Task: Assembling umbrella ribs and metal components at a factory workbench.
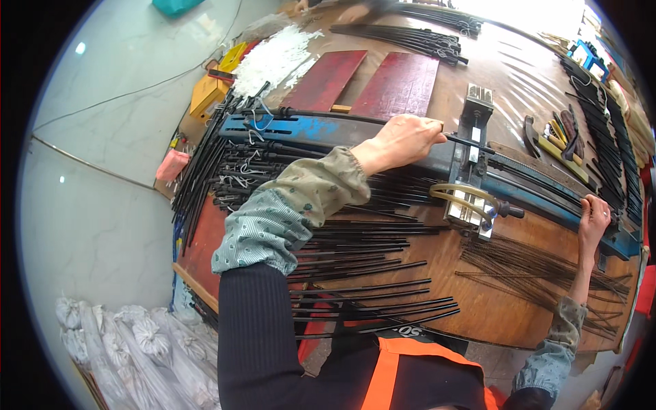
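A long blue rail (318, 130) lies across the bench, with a metal clamp block (471, 154) set over it. My left hand (408, 141) is closed just left of the block, its fingers pinching a thin black rod (468, 142) that passes through the block. Toward the rail's right end, my right hand (596, 217) is closed around the end of the rod, though its fingers hide the grip itself. Pale looped hoses (465, 188) and a black knob (511, 210) stick out of the block's near side.
Several black rods (369, 287) and thin coiled springs (519, 266) lie on the near bench. Dark red boards (396, 82), white scraps (273, 58) and rod bundles (403, 41) sit beyond the rail. Hand tools (564, 137) lie right; another person's hand (354, 12) shows at the back.
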Demonstrator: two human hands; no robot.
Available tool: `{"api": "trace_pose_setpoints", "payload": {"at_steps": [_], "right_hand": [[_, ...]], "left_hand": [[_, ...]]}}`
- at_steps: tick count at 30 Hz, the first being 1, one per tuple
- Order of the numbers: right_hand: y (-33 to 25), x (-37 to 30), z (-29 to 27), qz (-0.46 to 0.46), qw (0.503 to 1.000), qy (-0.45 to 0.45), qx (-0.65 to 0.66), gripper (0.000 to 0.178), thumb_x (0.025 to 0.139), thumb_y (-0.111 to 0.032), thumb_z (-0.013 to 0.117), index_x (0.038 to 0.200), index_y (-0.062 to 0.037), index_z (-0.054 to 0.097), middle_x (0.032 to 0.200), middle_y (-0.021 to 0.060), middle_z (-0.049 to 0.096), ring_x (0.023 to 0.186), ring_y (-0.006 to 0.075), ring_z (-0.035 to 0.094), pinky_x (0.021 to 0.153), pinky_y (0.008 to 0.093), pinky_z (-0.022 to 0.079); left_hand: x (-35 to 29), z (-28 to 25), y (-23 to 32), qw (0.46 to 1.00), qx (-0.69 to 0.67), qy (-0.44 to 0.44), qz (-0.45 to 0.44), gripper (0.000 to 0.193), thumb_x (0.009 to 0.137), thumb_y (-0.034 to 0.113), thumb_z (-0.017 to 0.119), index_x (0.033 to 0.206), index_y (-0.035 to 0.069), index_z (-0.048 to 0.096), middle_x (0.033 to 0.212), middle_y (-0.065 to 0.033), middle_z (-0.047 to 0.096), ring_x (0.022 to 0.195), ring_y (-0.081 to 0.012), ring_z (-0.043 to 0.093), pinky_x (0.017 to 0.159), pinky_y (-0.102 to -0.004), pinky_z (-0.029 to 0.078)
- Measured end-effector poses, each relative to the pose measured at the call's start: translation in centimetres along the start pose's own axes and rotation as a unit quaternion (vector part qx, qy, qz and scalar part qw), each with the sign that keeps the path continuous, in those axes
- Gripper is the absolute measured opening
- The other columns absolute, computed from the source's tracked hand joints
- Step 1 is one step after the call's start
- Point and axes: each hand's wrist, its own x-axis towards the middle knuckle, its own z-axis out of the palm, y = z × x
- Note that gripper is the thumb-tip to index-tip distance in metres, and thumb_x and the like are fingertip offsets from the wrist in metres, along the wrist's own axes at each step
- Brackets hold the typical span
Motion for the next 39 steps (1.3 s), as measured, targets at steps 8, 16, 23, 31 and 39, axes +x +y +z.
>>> {"api": "trace_pose_setpoints", "payload": {"at_steps": [8, 16, 23, 31, 39], "right_hand": [[-0.6, -0.7, -0.7, 0.05, 0.999, 0.007, 0.014, 0.012, 0.095, -0.014, 0.065, 0.096, -0.0016, 0.064, 0.093, 0.0102, 0.064, 0.093, 0.0269, 0.059, 0.086, 0.037, 0.044], [-12.1, 1.7, -3.3, 0.022, 1.0, -0.01, -0.011, 0.032, 0.087, -0.003, 0.067, 0.118, -0.0075, 0.069, 0.122, 0.0038, 0.069, 0.124, 0.025, 0.056, 0.106, 0.0378, 0.037], [-17.9, -1.1, -2.5, 0.026, 0.995, -0.037, 0.085, 0.028, 0.086, -0.015, 0.072, 0.113, -0.0083, 0.07, 0.104, 0.0028, 0.072, 0.105, 0.0213, 0.061, 0.095, 0.037, 0.035], [-21.1, 0.2, -0.5, 0.067, 0.968, -0.063, 0.236, 0.026, 0.088, -0.013, 0.069, 0.111, -0.0033, 0.066, 0.093, 0.0094, 0.067, 0.094, 0.0257, 0.061, 0.085, 0.0372, 0.042], [-20.5, 0.7, 0.0, 0.234, 0.858, -0.156, 0.431, 0.024, 0.091, -0.012, 0.068, 0.11, 0.0018, 0.063, 0.082, 0.0078, 0.066, 0.075, 0.014, 0.06, 0.067, 0.0284, 0.047]], "left_hand": [[0.1, 1.5, 0.5, 0.997, -0.043, 0.053, 0.047, 0.023, 0.095, 0.021, 0.06, 0.083, 0.002, 0.056, 0.082, -0.0167, 0.065, 0.078, -0.0375, 0.066, 0.068, -0.0459, 0.052], [0.7, 1.8, 0.7, 0.999, 0.035, 0.001, -0.024, 0.027, 0.098, 0.028, 0.057, 0.081, 0.007, 0.06, 0.076, -0.014, 0.068, 0.071, -0.033, 0.07, 0.058, -0.0441, 0.055], [1.7, 2.7, 1.4, 0.997, 0.065, 0.025, -0.038, 0.026, 0.098, 0.031, 0.056, 0.085, 0.009, 0.06, 0.074, -0.0147, 0.067, 0.07, -0.037, 0.067, 0.059, -0.0465, 0.052], [0.7, 2.9, 1.5, 0.996, 0.072, 0.024, -0.04, 0.023, 0.098, 0.03, 0.056, 0.087, 0.01, 0.059, 0.076, -0.0149, 0.067, 0.071, -0.0371, 0.066, 0.06, -0.0463, 0.051], [1.5, 3.8, 1.1, 0.988, 0.108, 0.096, 0.048, 0.023, 0.097, 0.029, 0.058, 0.086, 0.009, 0.057, 0.073, -0.0102, 0.063, 0.067, -0.0318, 0.065, 0.055, -0.0421, 0.05]]}}
